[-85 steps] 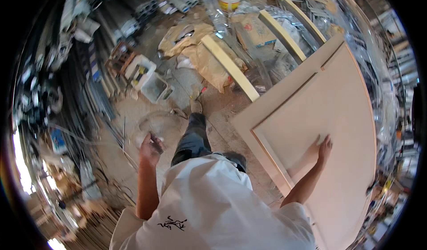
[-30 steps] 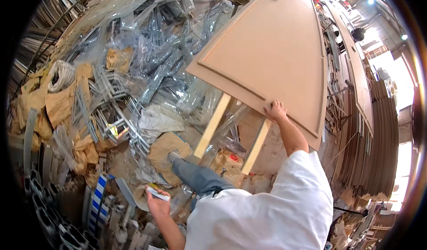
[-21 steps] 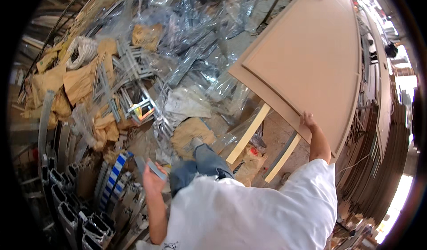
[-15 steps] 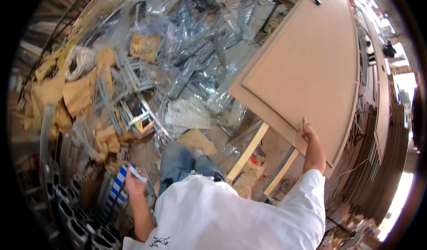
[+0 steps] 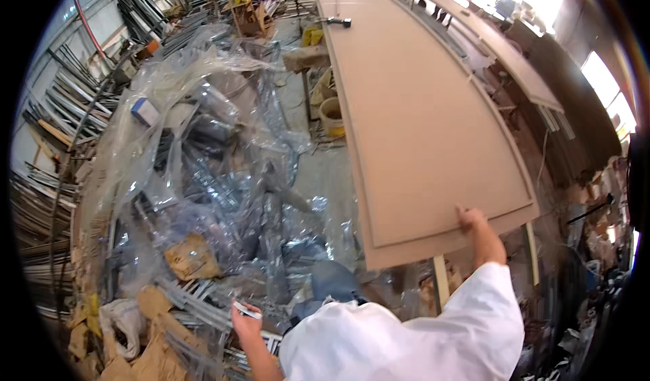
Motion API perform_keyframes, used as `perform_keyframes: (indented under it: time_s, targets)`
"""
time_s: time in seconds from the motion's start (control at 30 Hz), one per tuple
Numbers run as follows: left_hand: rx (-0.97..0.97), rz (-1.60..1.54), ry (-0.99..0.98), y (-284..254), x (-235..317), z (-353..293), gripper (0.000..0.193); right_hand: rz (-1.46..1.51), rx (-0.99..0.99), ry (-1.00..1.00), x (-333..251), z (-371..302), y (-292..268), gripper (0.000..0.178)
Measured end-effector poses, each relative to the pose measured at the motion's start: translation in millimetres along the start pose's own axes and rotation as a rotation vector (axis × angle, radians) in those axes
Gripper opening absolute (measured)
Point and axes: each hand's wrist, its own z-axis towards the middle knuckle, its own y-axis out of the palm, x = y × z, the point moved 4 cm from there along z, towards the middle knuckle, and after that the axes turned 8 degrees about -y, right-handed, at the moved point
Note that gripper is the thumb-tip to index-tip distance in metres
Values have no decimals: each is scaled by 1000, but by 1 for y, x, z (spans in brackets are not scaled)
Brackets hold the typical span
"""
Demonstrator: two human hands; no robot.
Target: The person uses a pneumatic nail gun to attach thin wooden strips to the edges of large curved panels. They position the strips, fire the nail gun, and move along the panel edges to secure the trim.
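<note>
A long tan sheet panel [image 5: 433, 123] lies on a slightly larger lower panel [image 5: 399, 254], whose edge juts out on the near side. Near the front end of the upper panel, my right hand [image 5: 474, 220] rests with its fingertips on the surface, a finger stretched forward. Down at the lower left, my left hand [image 5: 248, 320] is closed around a small whitish bar-shaped object [image 5: 248, 310]; its exact kind is too small to make out. A black-handled tool [image 5: 338, 22] lies across the panels' left edge, farther off.
Crumpled clear plastic sheeting [image 5: 223, 144] covers the floor to my left, with metal profiles [image 5: 196, 300] and torn brown paper [image 5: 169, 340] nearer. Pale wooden bars [image 5: 441, 283] support the panels. A bucket [image 5: 332, 115] stands left of them; another long panel [image 5: 501, 56] lies right.
My view has swung up, bringing the panels' far length and the workshop's back into sight. My right hand stays at the panel's near end; my left still holds the small whitish object.
</note>
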Motion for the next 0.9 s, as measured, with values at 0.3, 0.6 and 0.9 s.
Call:
perform_keyframes:
  time_s: [0.3, 0.6, 0.9]
  targets:
    - [-310, 297, -177, 297, 24, 125, 23, 3, 77, 297, -123, 53, 33, 97]
    - [53, 106, -193, 379, 106, 348, 23, 111, 312, -40, -451, 258, -45, 79]
    - [21, 130, 19, 524, 167, 418, 22, 205, 348, 49, -691, 476, -69, 90]
